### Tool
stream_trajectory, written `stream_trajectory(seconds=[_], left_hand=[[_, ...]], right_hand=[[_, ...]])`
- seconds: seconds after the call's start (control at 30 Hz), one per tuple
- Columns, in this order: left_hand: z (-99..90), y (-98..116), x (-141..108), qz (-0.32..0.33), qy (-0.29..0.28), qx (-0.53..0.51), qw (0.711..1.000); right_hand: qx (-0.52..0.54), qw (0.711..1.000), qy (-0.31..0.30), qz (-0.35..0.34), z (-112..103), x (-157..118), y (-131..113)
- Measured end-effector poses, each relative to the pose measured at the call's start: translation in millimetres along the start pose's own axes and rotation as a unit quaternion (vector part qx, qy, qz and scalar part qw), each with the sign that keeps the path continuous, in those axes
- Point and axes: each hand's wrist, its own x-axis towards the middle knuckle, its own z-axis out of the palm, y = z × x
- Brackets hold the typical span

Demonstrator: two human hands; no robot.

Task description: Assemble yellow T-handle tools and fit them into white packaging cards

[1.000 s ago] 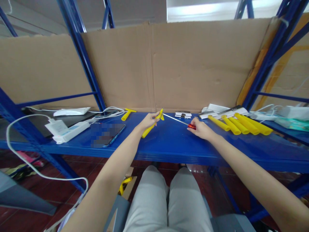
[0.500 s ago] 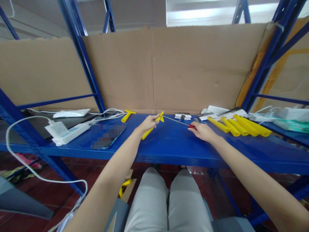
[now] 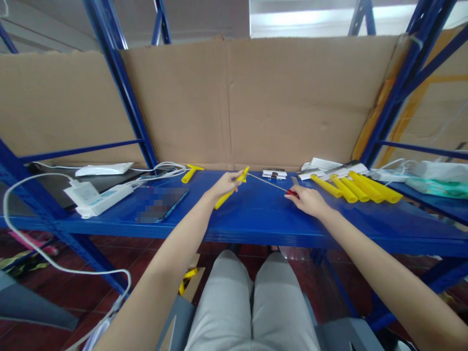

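Note:
My left hand (image 3: 227, 184) is closed around a yellow T-shaped scraper (image 3: 223, 201), its handle slanting down toward me and its head above my fingers. A screwdriver (image 3: 267, 183) with a red handle and thin metal shaft is gripped in my right hand (image 3: 310, 200). Its shaft runs left and slightly up to the scraper's head, where the tip seems to touch; exact contact is too small to tell. A second yellow T-shaped scraper (image 3: 191, 172) lies at the back, left of my left hand. Several yellow tube-like handles (image 3: 360, 189) lie side by side to the right.
On the blue shelf (image 3: 252, 219), a phone (image 3: 163, 204) and a white power strip (image 3: 104, 201) with cables lie left. A small black-and-white pack (image 3: 274, 174) rests at the back, near white packets (image 3: 320, 168). Cardboard (image 3: 292, 102) walls the rear; blue posts (image 3: 126, 83) flank it.
The whole view has shifted slightly, as the camera moved. Both hands keep their grips, and the screwdriver stays against or near the scraper's head with little visible movement.

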Motion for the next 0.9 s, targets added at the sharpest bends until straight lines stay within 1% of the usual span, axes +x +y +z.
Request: stream_trajectory(seconds=[0.13,0.27,0.47,0.63,0.77,0.9], left_hand=[[2.7,-4.0,2.1,0.005,-0.002,0.006,1.000],[3.2,-4.7,2.3,-0.002,-0.007,0.005,1.000],[4.5,1.3,-0.6,-0.021,-0.013,-0.014,1.000],[5.7,5.4,2.4,-0.033,-0.001,-0.043,0.999],[-0.5,-2.3,5.1,-0.027,0.008,-0.077,0.997],[-9.8,-9.2,-3.4,-0.030,0.017,-0.091,0.995]], right_hand=[[0.039,0.999,-0.015,-0.004,-1.3,-2.8,0.9],[0.059,0.998,-0.005,0.014,0.7,-1.5,4.2],[-0.014,0.999,-0.005,0.030,-2.2,-1.1,1.3],[-0.030,0.999,-0.008,0.027,-5.2,1.4,1.4],[-0.026,1.000,0.010,0.001,-9.8,11.4,3.4],[-0.020,1.000,0.015,-0.003,-14.7,33.0,1.1]])
